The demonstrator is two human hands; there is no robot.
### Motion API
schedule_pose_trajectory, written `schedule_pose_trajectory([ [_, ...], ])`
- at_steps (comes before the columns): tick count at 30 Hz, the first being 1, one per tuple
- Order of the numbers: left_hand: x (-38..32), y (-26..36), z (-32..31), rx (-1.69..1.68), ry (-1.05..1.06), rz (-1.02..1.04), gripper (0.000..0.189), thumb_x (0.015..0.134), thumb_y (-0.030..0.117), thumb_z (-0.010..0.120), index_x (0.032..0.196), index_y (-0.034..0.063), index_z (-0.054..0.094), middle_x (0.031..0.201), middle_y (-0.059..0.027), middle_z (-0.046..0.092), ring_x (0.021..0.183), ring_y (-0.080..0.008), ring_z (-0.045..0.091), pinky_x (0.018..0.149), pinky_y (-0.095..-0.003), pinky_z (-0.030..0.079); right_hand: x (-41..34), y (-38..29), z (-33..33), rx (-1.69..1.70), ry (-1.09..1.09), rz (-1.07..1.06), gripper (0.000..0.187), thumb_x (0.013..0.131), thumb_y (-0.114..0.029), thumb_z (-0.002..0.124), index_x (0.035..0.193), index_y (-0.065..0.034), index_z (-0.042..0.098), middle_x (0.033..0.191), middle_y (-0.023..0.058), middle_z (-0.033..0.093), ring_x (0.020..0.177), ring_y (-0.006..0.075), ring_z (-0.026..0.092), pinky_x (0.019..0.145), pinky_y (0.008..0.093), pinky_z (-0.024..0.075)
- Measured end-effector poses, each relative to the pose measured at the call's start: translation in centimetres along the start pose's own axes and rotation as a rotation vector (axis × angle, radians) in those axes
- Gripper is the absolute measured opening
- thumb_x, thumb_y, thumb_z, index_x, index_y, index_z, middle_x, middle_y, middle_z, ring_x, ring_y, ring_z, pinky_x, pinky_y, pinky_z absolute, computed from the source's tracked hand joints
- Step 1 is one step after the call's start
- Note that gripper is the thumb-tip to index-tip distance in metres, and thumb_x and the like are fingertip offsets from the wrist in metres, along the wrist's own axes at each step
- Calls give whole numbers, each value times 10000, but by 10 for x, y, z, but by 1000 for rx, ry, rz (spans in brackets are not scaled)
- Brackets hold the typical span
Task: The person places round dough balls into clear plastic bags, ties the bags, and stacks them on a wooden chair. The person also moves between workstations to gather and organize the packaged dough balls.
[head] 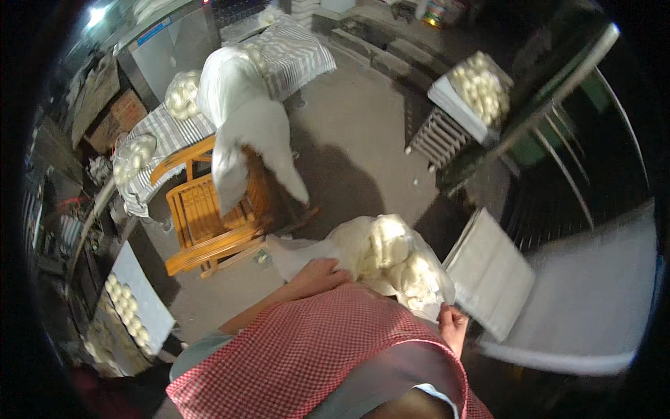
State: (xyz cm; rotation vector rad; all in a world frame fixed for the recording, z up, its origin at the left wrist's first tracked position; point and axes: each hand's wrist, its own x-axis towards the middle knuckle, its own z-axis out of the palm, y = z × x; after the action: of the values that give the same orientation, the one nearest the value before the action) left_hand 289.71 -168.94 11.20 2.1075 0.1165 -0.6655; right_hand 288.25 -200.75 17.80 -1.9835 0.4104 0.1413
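Observation:
Close in front of my checked apron (324, 340) hangs a clear plastic bag (390, 256) with several pale steamed buns inside. My left hand (320, 277) is on the bag's loose, gathered end, its fingers curled against the plastic. At the opposite end, my right hand (452, 322) pinches a lower corner of the bag. The plastic shines under the light, so single buns are hard to make out.
A wooden chair (209, 209) stands ahead, with a large white cloth (241, 105) hanging over it. Bagged buns (183, 94) lie on a bench with a striped cloth (303, 57). Buns sit in rows on a board (144, 293) at left. Pale boards (492, 272) lean at right, beside a white surface (581, 293).

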Motion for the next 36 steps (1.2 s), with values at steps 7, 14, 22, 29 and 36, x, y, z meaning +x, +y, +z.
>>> schedule_pose_trajectory([
  [7, 151, 20, -72, -319, 307, -20, 521, 841, 495, 512, 805, -23, 565, 724, -191, 573, 638, -256, 536, 581, -380, 419, 269, -161, 37, -95, -309, -198, 373, 873, -167, 539, 555, -52, 381, 551, -58, 349, 526, 57, 278, 471, 252, 227],
  [14, 330, 4, -230, -344, 468, -26, 464, 847, 438, 523, 804, -23, 546, 681, -166, 553, 600, -240, 502, 566, -376, 394, 456, -278, 171, -322, -331, -243, 392, 888, -198, 519, 567, -64, 339, 526, -38, 309, 505, 72, 249, 463, 281, 208],
  [22, 406, 65, -495, -568, 668, 84, 491, 837, 415, 520, 713, -60, 523, 595, -202, 501, 536, -267, 464, 538, -410, 371, 595, -438, 284, 23, -232, -309, 428, 912, -162, 468, 517, -73, 330, 441, -19, 291, 411, 83, 243, 430, 267, 213],
  [29, 463, 30, -687, -528, 876, -18, 508, 817, 431, 513, 729, -70, 522, 596, -205, 494, 529, -298, 452, 562, -417, 391, 751, -592, 484, 49, -545, -508, 428, 910, -236, 497, 526, -89, 379, 438, 4, 336, 379, 101, 322, 362, 267, 261],
  [36, 386, 13, -804, -808, 1304, 96, 352, 853, 276, 555, 637, 9, 482, 535, 5, 369, 529, -69, 348, 469, -289, 297, 762, -820, 706, 271, -900, -1009, 371, 883, -259, 510, 566, -100, 401, 470, -21, 316, 385, 88, 272, 359, 262, 233],
])
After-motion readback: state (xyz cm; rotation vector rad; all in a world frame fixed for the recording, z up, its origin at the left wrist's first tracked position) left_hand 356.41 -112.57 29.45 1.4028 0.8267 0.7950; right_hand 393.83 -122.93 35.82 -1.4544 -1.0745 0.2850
